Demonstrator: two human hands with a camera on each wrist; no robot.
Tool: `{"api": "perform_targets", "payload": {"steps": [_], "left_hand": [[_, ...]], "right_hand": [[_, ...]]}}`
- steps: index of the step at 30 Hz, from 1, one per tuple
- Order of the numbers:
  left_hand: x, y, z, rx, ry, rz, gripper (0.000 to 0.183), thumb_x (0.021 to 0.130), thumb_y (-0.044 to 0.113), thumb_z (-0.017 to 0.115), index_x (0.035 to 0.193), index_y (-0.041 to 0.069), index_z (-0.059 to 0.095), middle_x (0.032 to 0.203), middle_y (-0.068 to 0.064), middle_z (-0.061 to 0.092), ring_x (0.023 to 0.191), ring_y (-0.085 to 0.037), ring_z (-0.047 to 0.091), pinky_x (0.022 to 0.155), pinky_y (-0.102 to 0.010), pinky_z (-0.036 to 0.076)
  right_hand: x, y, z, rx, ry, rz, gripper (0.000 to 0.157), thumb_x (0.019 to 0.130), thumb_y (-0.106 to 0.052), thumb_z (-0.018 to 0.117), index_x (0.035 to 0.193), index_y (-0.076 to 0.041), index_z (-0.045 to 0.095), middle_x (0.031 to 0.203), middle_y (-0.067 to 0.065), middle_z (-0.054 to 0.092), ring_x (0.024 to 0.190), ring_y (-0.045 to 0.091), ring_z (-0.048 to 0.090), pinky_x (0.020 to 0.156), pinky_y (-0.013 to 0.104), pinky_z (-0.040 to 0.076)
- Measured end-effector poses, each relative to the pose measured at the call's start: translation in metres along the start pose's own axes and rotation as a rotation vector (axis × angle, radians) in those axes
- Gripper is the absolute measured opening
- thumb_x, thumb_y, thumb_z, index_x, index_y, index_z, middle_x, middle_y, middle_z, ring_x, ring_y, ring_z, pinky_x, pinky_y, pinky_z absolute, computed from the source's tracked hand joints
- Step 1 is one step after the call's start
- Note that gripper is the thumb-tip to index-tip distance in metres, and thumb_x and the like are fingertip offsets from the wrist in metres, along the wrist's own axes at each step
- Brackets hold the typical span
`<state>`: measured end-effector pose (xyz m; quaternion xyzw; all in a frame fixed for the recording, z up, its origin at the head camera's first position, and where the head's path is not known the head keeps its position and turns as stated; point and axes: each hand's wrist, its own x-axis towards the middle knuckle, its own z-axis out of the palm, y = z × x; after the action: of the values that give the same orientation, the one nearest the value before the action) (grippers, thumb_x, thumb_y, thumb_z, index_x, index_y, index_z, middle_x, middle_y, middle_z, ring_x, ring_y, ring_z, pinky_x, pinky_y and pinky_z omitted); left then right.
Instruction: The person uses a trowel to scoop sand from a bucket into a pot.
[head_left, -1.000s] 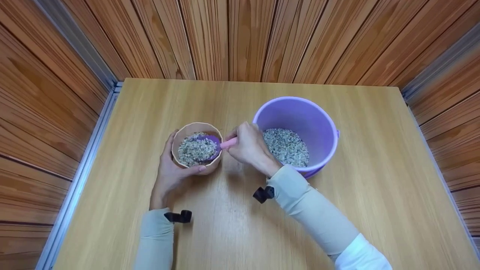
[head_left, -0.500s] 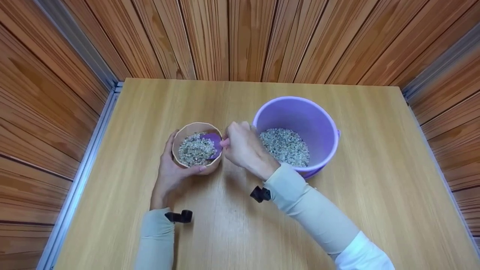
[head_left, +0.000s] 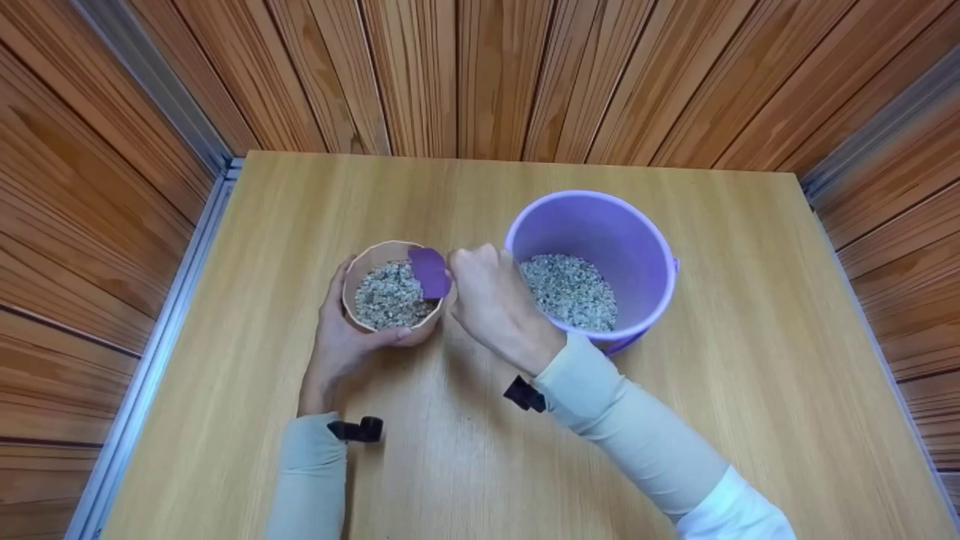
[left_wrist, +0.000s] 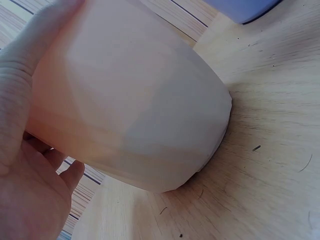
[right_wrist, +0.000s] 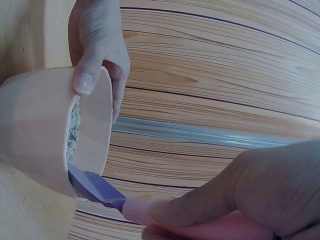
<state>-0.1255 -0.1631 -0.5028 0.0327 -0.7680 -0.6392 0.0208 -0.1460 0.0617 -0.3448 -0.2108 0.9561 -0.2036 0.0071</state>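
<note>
A peach faceted flowerpot (left_wrist: 135,95) stands on the table, with pale gravel (head_left: 390,295) inside. My left hand (head_left: 339,337) grips it from the left, thumb across the near side. In my right hand (right_wrist: 240,192) is a small shovel with a pink handle (right_wrist: 137,211) and a purple blade (head_left: 429,274). The blade leans over the pot's right rim, its tip inside; no gravel shows on its visible face. From the head view, my right hand (head_left: 495,300) hides the handle.
A purple bucket (head_left: 645,262) with more gravel (head_left: 570,292) stands to the right, close behind my right hand. Wood-patterned walls (head_left: 495,75) enclose the back and sides of the table (head_left: 450,480). Dark specks lie near the pot's base in the left wrist view.
My right hand has turned the shovel over, and the gravel on its blade has gone into the pot. The blade now sits higher at the right rim. My left hand keeps its hold.
</note>
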Motion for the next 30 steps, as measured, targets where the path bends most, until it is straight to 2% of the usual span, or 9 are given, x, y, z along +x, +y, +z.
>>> {"api": "perform_targets", "payload": {"steps": [4, 9, 14, 19, 25, 30], "left_hand": [[0.0, 0.0, 0.0, -0.002, 0.002, 0.005, 0.127, 0.061, 0.019, 0.1, 0.162, 0.02, 0.023, 0.163, 0.0, 0.029, 0.148, -0.019, 0.026, 0.122, -0.042, 0.022], [0.0, 0.002, 0.0, 0.012, -0.004, -0.012, 0.129, 0.061, 0.02, 0.1, 0.163, 0.02, 0.021, 0.163, 0.0, 0.028, 0.149, -0.019, 0.025, 0.122, -0.042, 0.023], [0.002, 0.002, 0.0, 0.015, -0.005, -0.025, 0.128, 0.062, 0.013, 0.099, 0.162, 0.017, 0.02, 0.164, -0.004, 0.027, 0.149, -0.022, 0.025, 0.122, -0.042, 0.023], [0.003, 0.001, 0.0, 0.001, -0.009, -0.009, 0.125, 0.063, 0.006, 0.097, 0.162, 0.014, 0.021, 0.162, -0.009, 0.029, 0.148, -0.026, 0.027, 0.122, -0.044, 0.024], [0.001, 0.002, 0.001, -0.01, 0.001, -0.008, 0.124, 0.063, 0.012, 0.099, 0.162, 0.021, 0.024, 0.161, -0.001, 0.032, 0.147, -0.02, 0.029, 0.121, -0.041, 0.025], [0.0, 0.001, 0.001, -0.028, 0.009, 0.001, 0.124, 0.063, 0.012, 0.099, 0.161, 0.023, 0.025, 0.161, 0.001, 0.032, 0.147, -0.019, 0.029, 0.121, -0.041, 0.025]], "right_hand": [[-0.002, 0.002, -0.002, -0.002, 0.046, -0.026, 0.035, 0.074, 0.019, 0.061, 0.097, 0.0, 0.077, 0.09, 0.015, 0.075, 0.083, 0.033, 0.073, 0.073, 0.036, 0.062], [-0.004, 0.006, -0.006, 0.016, 0.081, -0.041, 0.04, 0.078, 0.021, 0.061, 0.107, -0.001, 0.078, 0.1, 0.015, 0.076, 0.09, 0.031, 0.074, 0.077, 0.032, 0.062], [-0.007, 0.011, -0.009, 0.051, 0.13, -0.07, 0.03, 0.085, 0.016, 0.063, 0.107, 0.0, 0.077, 0.102, 0.016, 0.075, 0.091, 0.031, 0.074, 0.078, 0.031, 0.062], [-0.011, 0.017, -0.012, 0.076, 0.193, -0.115, 0.024, 0.086, 0.015, 0.065, 0.103, 0.002, 0.076, 0.099, 0.016, 0.075, 0.088, 0.031, 0.075, 0.076, 0.031, 0.062], [-0.015, 0.025, -0.015, 0.151, 0.243, -0.149, 0.019, 0.089, 0.014, 0.065, 0.102, 0.004, 0.076, 0.097, 0.018, 0.075, 0.089, 0.03, 0.075, 0.076, 0.028, 0.061], [-0.019, 0.032, -0.018, 0.19, 0.306, -0.182, 0.016, 0.09, 0.01, 0.068, 0.101, 0.001, 0.076, 0.095, 0.015, 0.076, 0.085, 0.026, 0.075, 0.076, 0.026, 0.061]]}}
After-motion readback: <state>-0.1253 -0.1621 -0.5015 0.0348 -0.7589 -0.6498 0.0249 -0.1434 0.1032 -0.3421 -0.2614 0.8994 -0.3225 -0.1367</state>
